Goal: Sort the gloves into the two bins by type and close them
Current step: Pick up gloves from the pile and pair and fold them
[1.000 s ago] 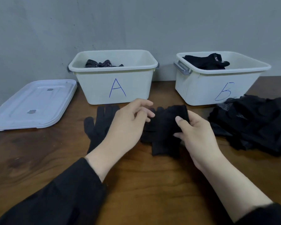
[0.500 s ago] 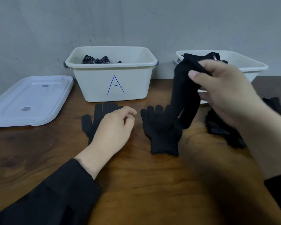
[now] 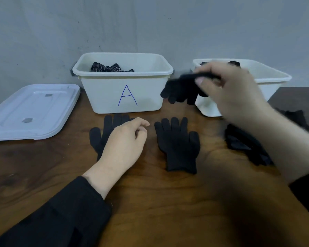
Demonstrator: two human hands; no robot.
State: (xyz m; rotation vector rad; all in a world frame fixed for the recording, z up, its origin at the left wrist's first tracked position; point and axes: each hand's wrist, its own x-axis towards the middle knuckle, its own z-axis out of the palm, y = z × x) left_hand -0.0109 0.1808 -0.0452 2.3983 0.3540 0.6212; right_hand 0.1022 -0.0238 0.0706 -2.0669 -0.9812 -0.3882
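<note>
Dark wooden tabletop (image 3: 150,202) runs up to a plain grey wall (image 3: 150,24), and two white bins stand at its far edge. On the left, the bin marked A (image 3: 125,93) is uncovered, with dotted black gloves (image 3: 112,67) lying inside toward its left end. To its right, the second bin (image 3: 268,77) is also uncovered; dark fabric shows at its far rim, though the raised arm hides most of its front and any letter on it. A white lid (image 3: 32,111) lies flat on the table at far left, well apart from both bins.

The right hand (image 3: 228,90) is raised in front of the second bin and pinches a plain black glove (image 3: 182,90) by its cuff between thumb and fingers; the glove hangs in the air between the two bins, blurred, its fingers pointing down and left. The left hand (image 3: 125,141) rests on a black glove (image 3: 103,134) spread flat just near of bin A, its fingers loosely curled and gripping nothing. Another black glove (image 3: 178,145) lies flat just to the right of that hand, fingers pointing toward the bins. A heap of black gloves (image 3: 246,145) sits on the table at right, partly hidden by the right forearm. Both arms wear black sleeves (image 3: 61,214).
</note>
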